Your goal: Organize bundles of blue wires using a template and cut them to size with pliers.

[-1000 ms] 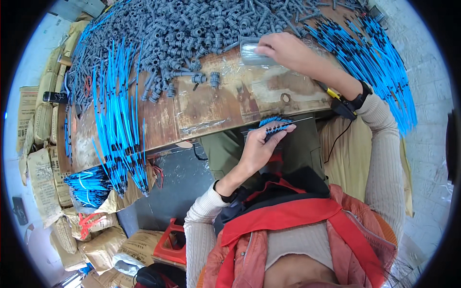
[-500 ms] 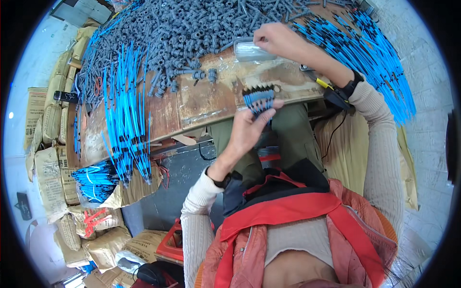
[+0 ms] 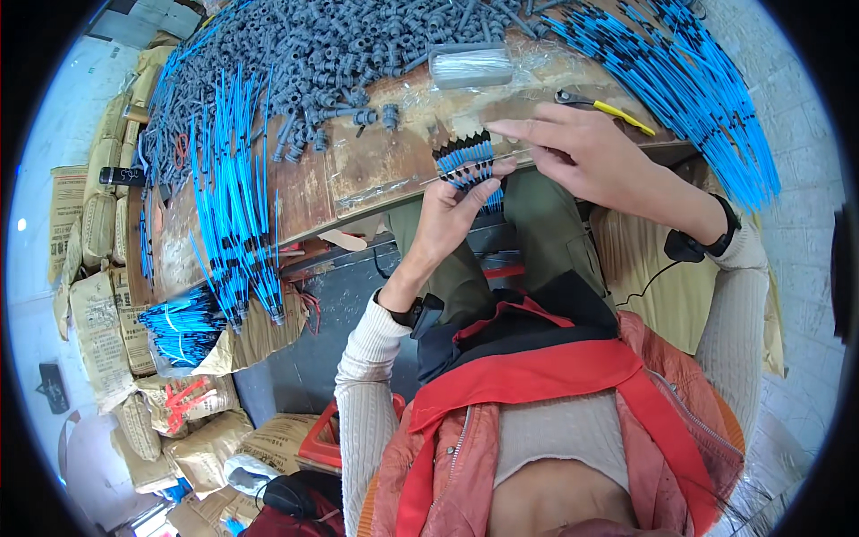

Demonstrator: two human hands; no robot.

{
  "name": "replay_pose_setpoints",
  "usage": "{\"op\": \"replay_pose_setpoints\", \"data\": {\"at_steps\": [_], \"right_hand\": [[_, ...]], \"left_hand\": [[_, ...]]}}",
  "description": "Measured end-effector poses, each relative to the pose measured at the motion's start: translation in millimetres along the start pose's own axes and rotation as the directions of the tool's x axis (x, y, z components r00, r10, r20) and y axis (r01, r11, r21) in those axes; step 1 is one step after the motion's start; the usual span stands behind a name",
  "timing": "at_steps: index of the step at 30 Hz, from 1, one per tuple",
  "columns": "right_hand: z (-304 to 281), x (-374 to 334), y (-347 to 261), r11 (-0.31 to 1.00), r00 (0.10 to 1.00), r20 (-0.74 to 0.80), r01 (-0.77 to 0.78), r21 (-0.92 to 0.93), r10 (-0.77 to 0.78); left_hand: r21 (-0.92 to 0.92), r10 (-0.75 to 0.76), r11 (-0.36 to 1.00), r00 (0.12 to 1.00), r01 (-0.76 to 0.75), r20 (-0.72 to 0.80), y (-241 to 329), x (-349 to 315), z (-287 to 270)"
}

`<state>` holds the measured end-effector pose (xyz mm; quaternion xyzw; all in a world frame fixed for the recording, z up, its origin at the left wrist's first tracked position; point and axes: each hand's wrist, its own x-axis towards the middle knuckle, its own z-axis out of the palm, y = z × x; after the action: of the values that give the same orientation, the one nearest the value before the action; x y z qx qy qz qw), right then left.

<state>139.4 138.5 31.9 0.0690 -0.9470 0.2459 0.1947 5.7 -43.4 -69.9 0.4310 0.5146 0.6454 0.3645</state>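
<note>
My left hand (image 3: 452,210) grips a fanned bundle of short blue tubes (image 3: 465,159) with black tips, held upright just in front of the table edge. To its right, my right hand (image 3: 591,157) hovers with the index finger stretched toward the black tips and the thumb apart from it. No object shows in the right hand, though something very thin could go unseen. Beyond the bundle, a clear plastic box (image 3: 470,65) of thin whitish strands rests on the table.
Grey plastic fittings (image 3: 340,54) are heaped across the back of the wooden table (image 3: 358,183). Long blue tubes (image 3: 228,179) lie on the left, and more blue tubes (image 3: 680,98) on the right. Yellow-handled cutters (image 3: 617,115) lie behind my right hand. Brown sacks (image 3: 98,327) are stacked at left.
My right hand has left the clear box and come toward me, beside the bundle's tips. The left hand still holds the bundle, slightly shifted left in view.
</note>
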Motion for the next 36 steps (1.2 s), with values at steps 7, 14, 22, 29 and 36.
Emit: {"op": "replay_pose_setpoints", "data": {"at_steps": [7, 14, 22, 29, 36], "right_hand": [[2, -1, 1, 0.999, 0.998, 0.045, -0.036, 0.001, 0.036], [-7, 3, -6, 0.961, 0.998, 0.044, 0.054, -0.271, -0.044], [-13, 10, -1, 0.904, 0.972, -0.008, 0.215, -0.37, -0.235], [0, 6, -2, 0.953, 0.979, -0.119, 0.128, -0.275, -0.166], [3, 5, -1, 0.932, 0.964, -0.154, 0.155, -0.327, -0.215]], "left_hand": [[0.012, 0.009, 1.0, 1.0, -0.009, 0.002, 1, 1, -1], [0.033, -0.017, 0.999, 1.0, 0.016, 0.02, 0, 2, -2], [0.015, -0.044, 0.999, 0.998, 0.043, 0.039, 2, 4, 0], [-0.023, -0.058, 0.998, 0.998, 0.058, 0.029, 6, 4, 1], [-0.068, -0.071, 0.995, 0.997, 0.073, 0.028, 7, 6, 2]]}}
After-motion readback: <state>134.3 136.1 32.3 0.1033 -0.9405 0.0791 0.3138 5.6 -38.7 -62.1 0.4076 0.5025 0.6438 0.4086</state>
